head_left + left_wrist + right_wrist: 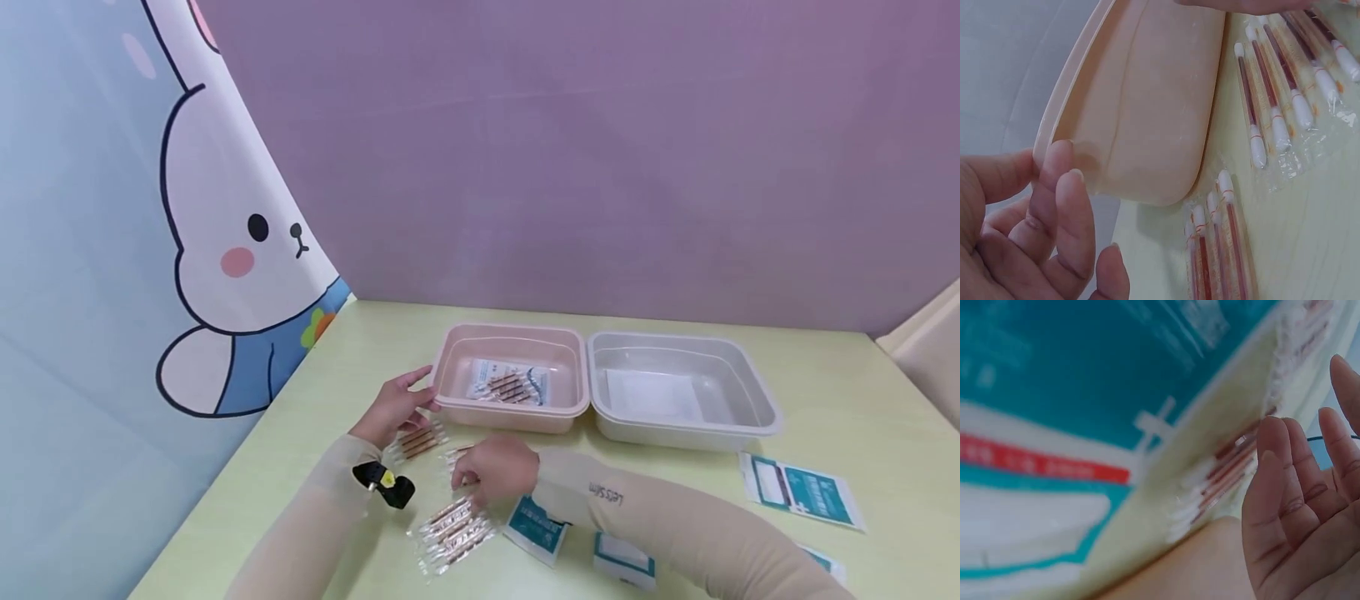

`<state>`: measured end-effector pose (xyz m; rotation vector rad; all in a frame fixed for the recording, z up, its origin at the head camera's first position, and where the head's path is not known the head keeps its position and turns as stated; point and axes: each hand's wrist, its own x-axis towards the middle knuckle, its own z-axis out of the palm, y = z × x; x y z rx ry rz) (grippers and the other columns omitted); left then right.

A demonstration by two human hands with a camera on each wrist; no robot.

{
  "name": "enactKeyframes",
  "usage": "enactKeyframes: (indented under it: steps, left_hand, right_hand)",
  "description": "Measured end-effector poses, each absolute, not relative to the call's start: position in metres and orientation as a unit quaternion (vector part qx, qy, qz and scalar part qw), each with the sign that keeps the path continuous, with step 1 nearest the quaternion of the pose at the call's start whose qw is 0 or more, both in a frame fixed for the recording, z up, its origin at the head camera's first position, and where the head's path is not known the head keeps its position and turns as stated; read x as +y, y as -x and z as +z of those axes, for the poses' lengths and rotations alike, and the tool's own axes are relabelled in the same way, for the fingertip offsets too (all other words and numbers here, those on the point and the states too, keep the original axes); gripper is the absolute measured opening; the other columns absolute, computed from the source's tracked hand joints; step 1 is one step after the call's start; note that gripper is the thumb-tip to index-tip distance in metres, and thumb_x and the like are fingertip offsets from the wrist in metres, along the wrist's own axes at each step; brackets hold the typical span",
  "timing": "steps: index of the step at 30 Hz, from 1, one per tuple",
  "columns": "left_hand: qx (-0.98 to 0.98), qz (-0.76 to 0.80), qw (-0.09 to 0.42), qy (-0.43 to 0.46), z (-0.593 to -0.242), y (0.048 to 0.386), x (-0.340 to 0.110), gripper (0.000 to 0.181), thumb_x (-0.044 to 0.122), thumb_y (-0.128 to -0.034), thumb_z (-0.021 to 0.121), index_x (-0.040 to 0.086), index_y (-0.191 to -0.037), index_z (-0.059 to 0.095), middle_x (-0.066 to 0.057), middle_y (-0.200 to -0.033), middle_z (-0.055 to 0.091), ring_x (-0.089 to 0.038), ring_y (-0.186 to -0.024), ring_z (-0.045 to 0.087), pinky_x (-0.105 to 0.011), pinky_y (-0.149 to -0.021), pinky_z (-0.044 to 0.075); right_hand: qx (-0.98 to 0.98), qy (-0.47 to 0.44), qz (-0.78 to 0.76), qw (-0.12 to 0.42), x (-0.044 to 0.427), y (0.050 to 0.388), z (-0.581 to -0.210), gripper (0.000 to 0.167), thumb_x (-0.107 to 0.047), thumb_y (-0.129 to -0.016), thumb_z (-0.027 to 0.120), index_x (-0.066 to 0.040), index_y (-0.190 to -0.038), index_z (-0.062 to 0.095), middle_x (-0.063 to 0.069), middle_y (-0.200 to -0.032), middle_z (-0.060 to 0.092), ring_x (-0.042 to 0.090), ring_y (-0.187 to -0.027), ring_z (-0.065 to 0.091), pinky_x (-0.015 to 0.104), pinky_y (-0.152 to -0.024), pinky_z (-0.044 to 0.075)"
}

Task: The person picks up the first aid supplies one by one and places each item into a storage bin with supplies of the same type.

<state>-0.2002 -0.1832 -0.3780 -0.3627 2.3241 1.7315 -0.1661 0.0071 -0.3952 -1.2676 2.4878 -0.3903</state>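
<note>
Head view: a swab packet (420,442) lies between the hands (501,471).

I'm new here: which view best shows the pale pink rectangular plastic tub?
The head view: the pale pink tub shows nearly whole, interior included. The left wrist view shows part of its rim and wall; the right wrist view, at most a blurred pinkish surface.
</note>
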Motion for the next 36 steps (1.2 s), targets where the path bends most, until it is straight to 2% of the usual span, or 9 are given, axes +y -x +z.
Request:
enactKeyframes:
  steps: [11,15,18,27,32,36]
  left_hand:
    - [0.799,0.580,0.110,0.116,-0.381,0.202,-0.190,0.051,0.019,-0.0988,0.054,0.012,-0.147,0.038,-0.003,-0.079,0.069,-0.011,-0.051,0.057,-0.027,-0.058,0.043]
    - [0.793,0.588,0.112,0.113,-0.381,0.202,-0.191,0.052,0.019,-0.0986,0.055,0.012,-0.147,0.038,-0.001,-0.078,0.068,-0.011,-0.052,0.058,-0.028,-0.060,0.044]
    - [0.790,0.593,0.113,0.109,-0.381,0.202,-0.192,0.053,0.020,-0.0984,0.055,0.012,-0.147,0.037,-0.001,-0.077,0.068,-0.010,-0.052,0.057,-0.028,-0.060,0.044]
    - [0.779,0.608,0.120,0.098,-0.382,0.202,-0.192,0.054,0.020,-0.0983,0.056,0.011,-0.148,0.036,0.002,-0.072,0.067,-0.009,-0.050,0.056,-0.028,-0.059,0.043]
    - [0.773,0.616,0.121,0.092,-0.382,0.202,-0.191,0.053,0.018,-0.0983,0.055,0.010,-0.147,0.036,0.002,-0.072,0.067,-0.008,-0.049,0.056,-0.027,-0.057,0.043]
    - [0.775,0.613,0.122,0.092,-0.381,0.202,-0.190,0.053,0.019,-0.0982,0.055,0.010,-0.147,0.037,0.000,-0.074,0.068,-0.009,-0.050,0.056,-0.027,-0.057,0.043]
  right_hand:
    - [0.880,0.444,-0.116,0.124,0.005,0.168,-0.415,0.028,-0.020,-0.073,0.082,-0.024,-0.099,0.073,-0.016,-0.081,0.061,-0.002,-0.074,0.052,0.017,-0.062,0.041]
    - [0.882,0.434,-0.116,0.140,0.006,0.166,-0.410,0.026,-0.019,-0.074,0.081,-0.023,-0.099,0.073,-0.015,-0.088,0.066,-0.001,-0.077,0.056,0.018,-0.064,0.043]
    - [0.881,0.428,-0.120,0.160,0.006,0.164,-0.404,0.025,-0.018,-0.075,0.081,-0.021,-0.098,0.073,-0.013,-0.086,0.066,0.000,-0.074,0.056,0.018,-0.064,0.044]
    - [0.881,0.410,-0.120,0.204,0.007,0.163,-0.401,0.012,-0.018,-0.078,0.080,-0.019,-0.080,0.068,-0.013,-0.072,0.056,0.003,-0.067,0.048,0.020,-0.059,0.040]
    - [0.883,0.407,-0.128,0.195,0.009,0.162,-0.401,0.016,-0.018,-0.076,0.081,-0.020,-0.073,0.065,-0.014,-0.067,0.052,0.002,-0.065,0.046,0.019,-0.058,0.039]
    - [0.887,0.402,-0.136,0.183,0.010,0.162,-0.401,0.017,-0.018,-0.075,0.082,-0.021,-0.071,0.066,-0.016,-0.069,0.053,0.000,-0.067,0.047,0.018,-0.061,0.040]
